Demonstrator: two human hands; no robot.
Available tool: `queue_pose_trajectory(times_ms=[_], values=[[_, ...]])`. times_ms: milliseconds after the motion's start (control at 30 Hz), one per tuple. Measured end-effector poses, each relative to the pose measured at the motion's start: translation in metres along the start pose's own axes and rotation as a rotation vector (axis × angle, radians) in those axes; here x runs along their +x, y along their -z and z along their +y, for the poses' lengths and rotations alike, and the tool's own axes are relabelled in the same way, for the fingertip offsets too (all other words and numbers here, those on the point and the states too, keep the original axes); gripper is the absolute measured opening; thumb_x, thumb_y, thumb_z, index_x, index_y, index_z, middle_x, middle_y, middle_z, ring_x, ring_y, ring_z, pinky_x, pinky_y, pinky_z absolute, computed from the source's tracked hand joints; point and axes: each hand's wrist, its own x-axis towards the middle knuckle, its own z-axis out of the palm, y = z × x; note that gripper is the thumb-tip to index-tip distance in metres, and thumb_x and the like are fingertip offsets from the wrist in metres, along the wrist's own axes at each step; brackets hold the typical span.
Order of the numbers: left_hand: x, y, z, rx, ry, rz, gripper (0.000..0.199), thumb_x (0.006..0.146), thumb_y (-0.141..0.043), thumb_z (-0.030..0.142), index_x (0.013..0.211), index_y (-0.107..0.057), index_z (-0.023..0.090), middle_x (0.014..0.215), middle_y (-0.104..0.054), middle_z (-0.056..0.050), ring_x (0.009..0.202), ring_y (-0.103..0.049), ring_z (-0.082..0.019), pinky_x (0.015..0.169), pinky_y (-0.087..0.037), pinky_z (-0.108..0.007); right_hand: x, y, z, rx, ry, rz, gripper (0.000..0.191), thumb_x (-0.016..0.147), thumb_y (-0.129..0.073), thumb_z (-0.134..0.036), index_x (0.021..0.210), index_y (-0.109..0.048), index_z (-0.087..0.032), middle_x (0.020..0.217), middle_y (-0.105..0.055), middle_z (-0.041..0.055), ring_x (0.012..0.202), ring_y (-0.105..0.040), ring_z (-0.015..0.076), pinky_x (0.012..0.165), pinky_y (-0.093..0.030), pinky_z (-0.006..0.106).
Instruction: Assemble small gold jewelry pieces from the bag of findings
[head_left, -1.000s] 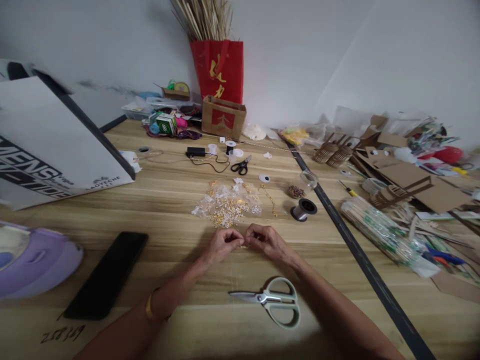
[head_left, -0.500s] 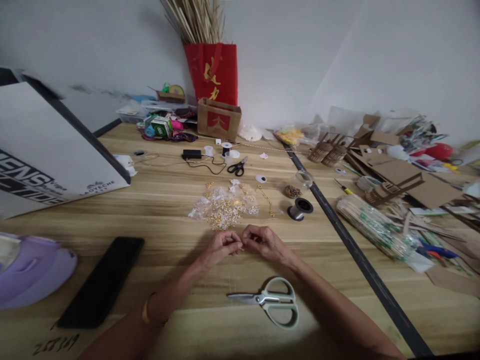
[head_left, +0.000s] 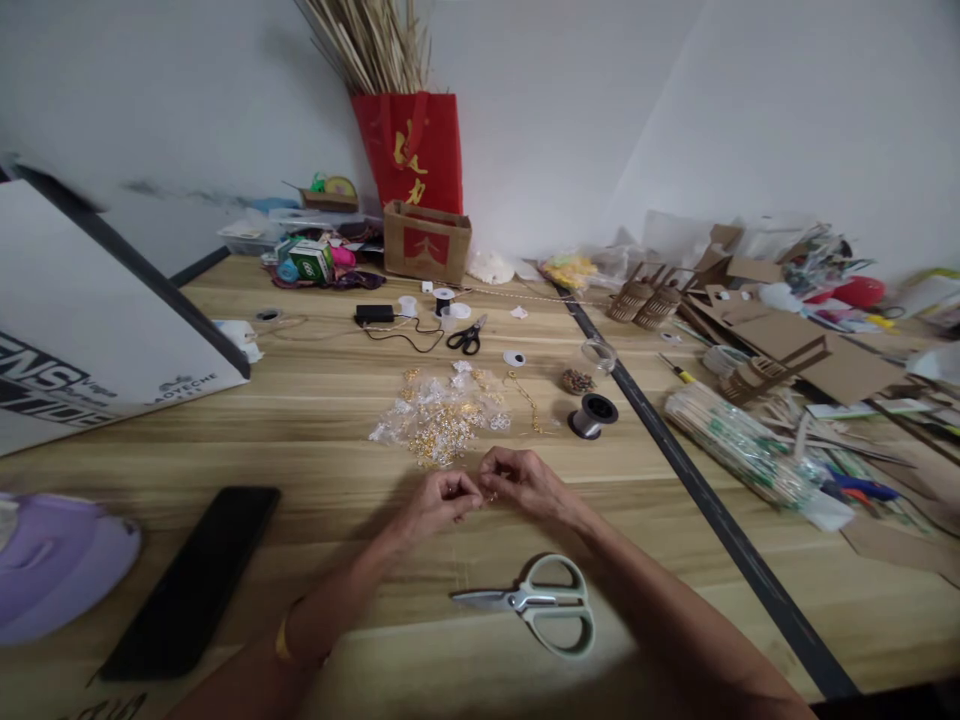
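Head view, nearest you: scissors with pale green handles and silver blades (head_left: 551,604) lie flat on the light wood-grain table (head_left: 390,665), blades toward your left. A black, flat, rectangular phone (head_left: 191,582) lies beyond your left forearm, which wears a gold-coloured band (head_left: 283,640). Past the scissors, your left hand (head_left: 448,497) and right hand (head_left: 523,480) nearly meet; on each, thumb and fingertips are pinched together. A tiny gold-coloured piece (head_left: 490,497) shows right at the fingertips, between your hands; it's too small to tell which of them grips it. Just beyond lies a loose pile of gold and silver trinkets with clear plastic bags (head_left: 442,415). Right of it you have a thin gold-coloured chain (head_left: 529,402), then a dark spool of fine wire (head_left: 593,415). Farther off lie small black-handled scissors (head_left: 466,337), and behind them stands a brown paper bag with a red panel (head_left: 426,245).
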Motion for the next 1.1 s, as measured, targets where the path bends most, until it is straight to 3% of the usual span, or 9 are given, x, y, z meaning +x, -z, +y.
queue_pose_trajectory(times_ms=[200,400,533,733,867,1100], values=[[0.004,0.004,0.0,0.139,-0.077,0.138,0.015,0.064,-0.065,0.027,0.062,-0.064,0.013,0.059,-0.06,0.0,0.055,-0.05,-0.01,0.053,-0.039,-0.02,-0.002,0.018,-0.007,-0.19,-0.022,0.019,0.011,0.084,-0.052,-0.022,0.086,-0.059,-0.014,0.07,-0.058,-0.0005,0.059,-0.05,0.0094,0.054,-0.035,0.018],[0.004,0.005,0.001,0.246,-0.097,0.191,0.014,0.065,-0.063,0.026,0.063,-0.064,0.012,0.061,-0.063,-0.003,0.058,-0.054,-0.013,0.057,-0.042,-0.022,-0.007,0.038,-0.014,-0.652,-0.071,-0.286,0.011,0.081,-0.054,-0.018,0.086,-0.063,-0.016,0.084,-0.067,0.0055,0.074,-0.059,0.0151,0.063,-0.036,0.022],[0.003,0.005,0.002,0.299,-0.136,0.22,0.014,0.066,-0.061,0.026,0.063,-0.063,0.013,0.062,-0.062,-0.003,0.059,-0.055,-0.013,0.058,-0.043,-0.023,-0.011,0.049,-0.008,-0.876,-0.163,-0.36,0.012,0.082,-0.055,-0.023,0.086,-0.064,-0.016,0.089,-0.068,0.0087,0.082,-0.061,0.0194,0.065,-0.035,0.024],[0.005,0.006,0.001,0.314,-0.187,0.233,0.014,0.067,-0.06,0.026,0.064,-0.063,0.013,0.064,-0.064,-0.003,0.06,-0.057,-0.014,0.058,-0.044,-0.023,-0.018,0.061,-0.01,-0.933,-0.27,-0.369,0.013,0.079,-0.057,-0.023,0.088,-0.065,-0.019,0.087,-0.069,0.006,0.079,-0.062,0.0186,0.062,-0.034,0.023],[0.006,0.007,-0.001,0.254,-0.17,0.224,0.013,0.065,-0.061,0.026,0.063,-0.063,0.014,0.06,-0.063,-0.002,0.057,-0.057,-0.014,0.056,-0.044,-0.023,-0.023,0.056,-0.007,-0.97,-0.282,-0.419,0.012,0.078,-0.055,-0.021,0.084,-0.065,-0.019,0.086,-0.069,0.006,0.079,-0.063,0.0197,0.061,-0.033,0.024],[0.005,0.011,-0.001,0.136,-0.096,0.191,0.014,0.065,-0.063,0.027,0.064,-0.062,0.013,0.058,-0.063,-0.001,0.057,-0.059,-0.014,0.058,-0.048,-0.024,-0.044,0.044,0.009,-0.984,-0.268,-0.33,0.015,0.087,-0.048,-0.022,0.091,-0.062,-0.018,0.098,-0.065,0.0067,0.086,-0.062,0.0186,0.064,-0.031,0.024]])
